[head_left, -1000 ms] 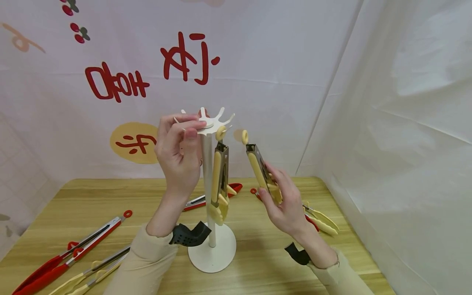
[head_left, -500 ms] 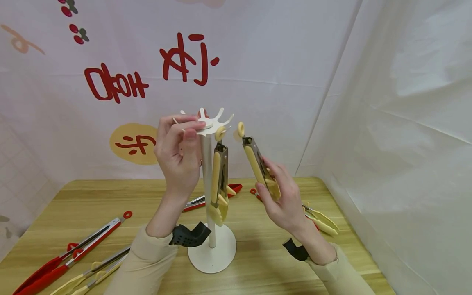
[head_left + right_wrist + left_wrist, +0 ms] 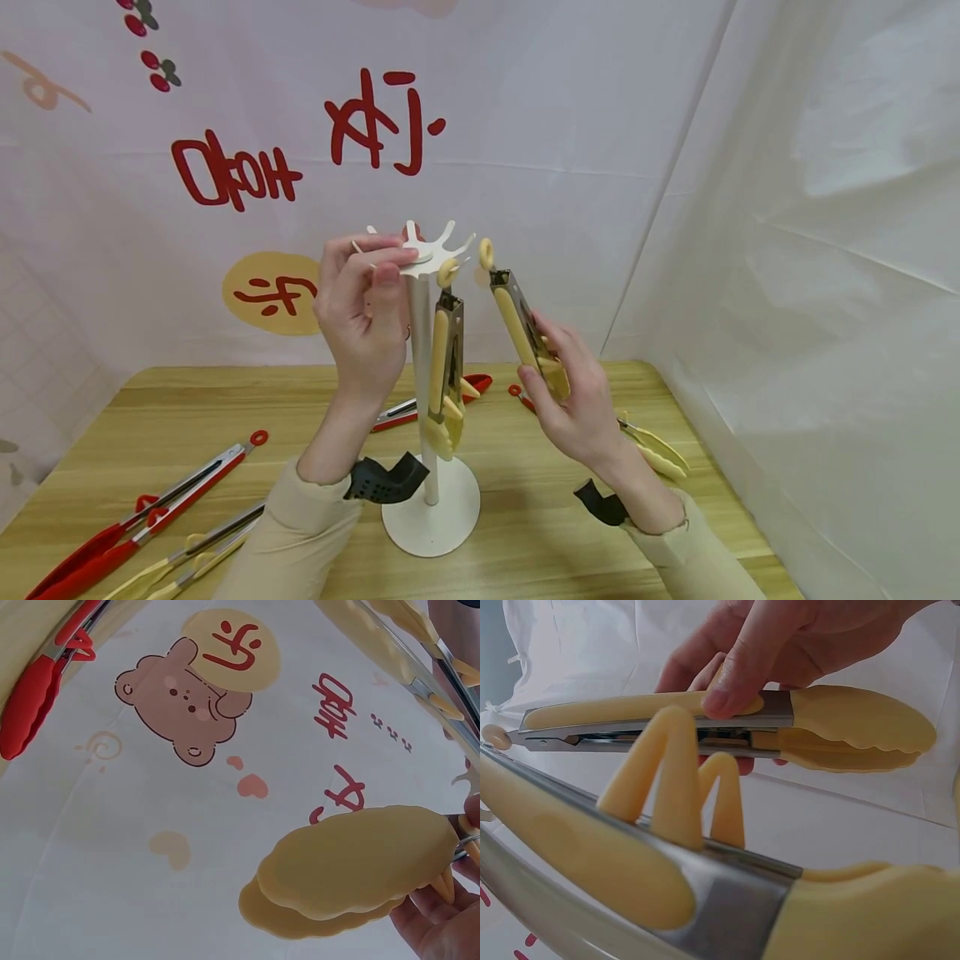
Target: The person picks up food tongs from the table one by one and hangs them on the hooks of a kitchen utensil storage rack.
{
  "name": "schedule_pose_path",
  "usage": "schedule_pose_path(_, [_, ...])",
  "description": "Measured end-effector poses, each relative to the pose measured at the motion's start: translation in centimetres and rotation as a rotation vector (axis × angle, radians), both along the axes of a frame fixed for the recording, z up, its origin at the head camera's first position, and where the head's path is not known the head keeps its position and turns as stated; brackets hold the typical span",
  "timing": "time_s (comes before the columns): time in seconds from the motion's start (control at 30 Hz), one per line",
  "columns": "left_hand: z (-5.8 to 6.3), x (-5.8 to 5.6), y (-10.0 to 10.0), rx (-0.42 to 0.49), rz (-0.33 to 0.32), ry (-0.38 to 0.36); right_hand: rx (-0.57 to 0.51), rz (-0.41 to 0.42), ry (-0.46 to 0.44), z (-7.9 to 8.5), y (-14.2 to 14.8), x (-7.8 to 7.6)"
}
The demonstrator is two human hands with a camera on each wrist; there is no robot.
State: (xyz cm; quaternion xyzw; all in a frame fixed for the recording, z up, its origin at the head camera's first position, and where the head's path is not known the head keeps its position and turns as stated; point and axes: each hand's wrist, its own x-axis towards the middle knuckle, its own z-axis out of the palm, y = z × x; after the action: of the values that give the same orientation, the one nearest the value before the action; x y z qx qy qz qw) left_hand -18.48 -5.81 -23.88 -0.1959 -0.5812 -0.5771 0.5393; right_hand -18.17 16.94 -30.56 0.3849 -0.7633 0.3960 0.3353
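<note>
In the head view a white stand (image 3: pixel 431 533) rises from a round base to a top with several hook arms. My left hand (image 3: pixel 365 321) holds this top, its fingers on the central knob. From a right-hand hook hangs a pair of yellow tongs (image 3: pixel 441 358) by its ring. My right hand (image 3: pixel 581 408) grips a second pair of yellow tongs (image 3: pixel 513 321), tilted, with its ring uppermost near a hook arm, right of the hanging pair. The left wrist view shows the thumb on the yellow handle; the scalloped tong heads (image 3: pixel 352 862) lie close together in the right wrist view.
On the wooden table (image 3: pixel 540 533), red tongs (image 3: pixel 161 508) and yellow tongs (image 3: pixel 202 554) lie at left. Other red tongs (image 3: pixel 397 414) lie behind the stand. More yellow tongs (image 3: pixel 660 454) lie at right, partly behind the right hand. A white printed sheet (image 3: pixel 540 167) backs the table.
My right hand has moved up and left with the tongs, bringing their ring closer to the hook arms. My left hand stays on the stand's top, and the hanging tongs keep their place.
</note>
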Motion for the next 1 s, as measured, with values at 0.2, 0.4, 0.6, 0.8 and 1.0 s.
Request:
schedule_pose_path(0.2, [-0.02, 0.05, -0.06, 0.0, 0.003, -0.002, -0.003, -0.013, -0.004, 0.27, -0.21, -0.09])
schedule_pose_path(0.4, [-0.02, 0.11, -0.1, -0.003, 0.011, -0.004, 0.018, -0.037, -0.009, 0.55, -0.35, -0.03])
schedule_pose_path(0.6, [-0.05, 0.14, -0.11, -0.006, 0.015, -0.002, 0.025, -0.044, -0.027, 0.73, -0.45, 0.06])
schedule_pose_path(0.8, [-0.02, 0.1, -0.14, -0.008, 0.015, 0.003, 0.027, -0.046, -0.032, 0.87, -0.58, 0.01])
schedule_pose_path(1.0, [0.0, 0.07, -0.1, -0.009, 0.009, 0.005, 0.027, -0.044, -0.032, 0.95, -0.76, -0.03])
